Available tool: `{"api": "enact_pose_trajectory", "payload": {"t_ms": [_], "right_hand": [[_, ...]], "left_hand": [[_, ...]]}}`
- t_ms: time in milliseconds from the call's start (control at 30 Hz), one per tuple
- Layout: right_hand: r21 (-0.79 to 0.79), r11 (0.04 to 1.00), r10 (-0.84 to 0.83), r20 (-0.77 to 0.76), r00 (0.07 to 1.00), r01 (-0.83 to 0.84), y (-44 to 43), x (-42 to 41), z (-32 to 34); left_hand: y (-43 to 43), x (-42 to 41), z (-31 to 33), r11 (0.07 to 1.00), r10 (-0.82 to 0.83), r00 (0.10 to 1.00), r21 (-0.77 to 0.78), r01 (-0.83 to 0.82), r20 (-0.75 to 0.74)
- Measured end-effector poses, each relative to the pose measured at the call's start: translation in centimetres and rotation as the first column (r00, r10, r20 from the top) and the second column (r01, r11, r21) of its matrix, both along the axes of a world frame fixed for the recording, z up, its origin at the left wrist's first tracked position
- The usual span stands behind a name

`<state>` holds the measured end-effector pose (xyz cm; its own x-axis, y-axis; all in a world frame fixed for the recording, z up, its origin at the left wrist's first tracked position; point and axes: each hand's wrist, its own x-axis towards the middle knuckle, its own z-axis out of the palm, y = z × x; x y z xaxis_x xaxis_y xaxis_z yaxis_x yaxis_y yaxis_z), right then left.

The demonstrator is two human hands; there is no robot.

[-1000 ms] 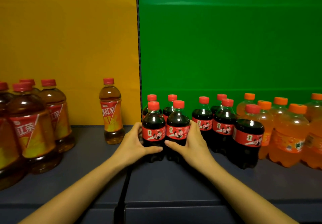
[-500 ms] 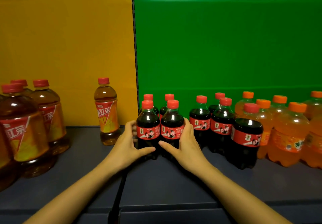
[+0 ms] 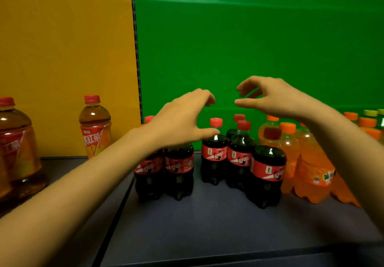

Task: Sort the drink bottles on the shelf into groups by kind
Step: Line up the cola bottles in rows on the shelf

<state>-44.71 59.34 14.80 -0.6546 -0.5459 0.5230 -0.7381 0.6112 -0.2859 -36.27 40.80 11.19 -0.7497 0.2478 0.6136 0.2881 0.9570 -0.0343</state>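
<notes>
Cola bottles (image 3: 216, 154) stand clustered mid-shelf between tea bottles (image 3: 94, 127) and orange sodas (image 3: 311, 163), while left hand (image 3: 182, 117) and right hand (image 3: 276, 98) hover above, fingers loosely spread, holding nothing, seemingly poised to regroup them.

Dark cola bottles (image 3: 215, 154), red labels; orange soda bottles (image 3: 311, 163); amber tea bottle (image 3: 94, 127).

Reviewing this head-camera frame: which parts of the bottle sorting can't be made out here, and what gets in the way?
- Head view: the left hand covers the caps and shoulders of the leftmost cola bottles, so their count is unclear.
- The right forearm hides part of the orange soda bottles.
- The big tea bottle is cut by the left edge.
- The yellow-green cap at the right edge: its bottle's kind cannot be told.
</notes>
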Motion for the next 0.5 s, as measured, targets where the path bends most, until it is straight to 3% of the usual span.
{"api": "enact_pose_trajectory", "payload": {"t_ms": [133, 233, 367, 500], "right_hand": [[0.336, 0.941, -0.018, 0.178, 0.984, -0.044, 0.1, -2.5, 0.7], [0.545, 0.829, -0.078, 0.335, 0.939, -0.125, -0.6, -3.0, 0.0], [0.710, 0.700, -0.128, 0.226, 0.966, -0.073, -2.1, -3.7, -0.9], [0.706, 0.699, -0.009, 0.169, 0.986, -0.115, -2.9, -3.9, -1.0]], "left_hand": [[1.3, -4.2, 0.8, 0.994, 0.048, 0.963, -0.109, -0.019, 0.266], [1.6, -6.3, 1.1, 0.987, 0.064, 0.890, -0.158, 0.008, 0.451], [1.7, -8.0, 1.1, 0.984, 0.070, 0.846, -0.175, 0.028, 0.528], [1.3, -8.5, 1.4, 0.983, 0.102, 0.838, -0.183, -0.002, 0.536]]}}
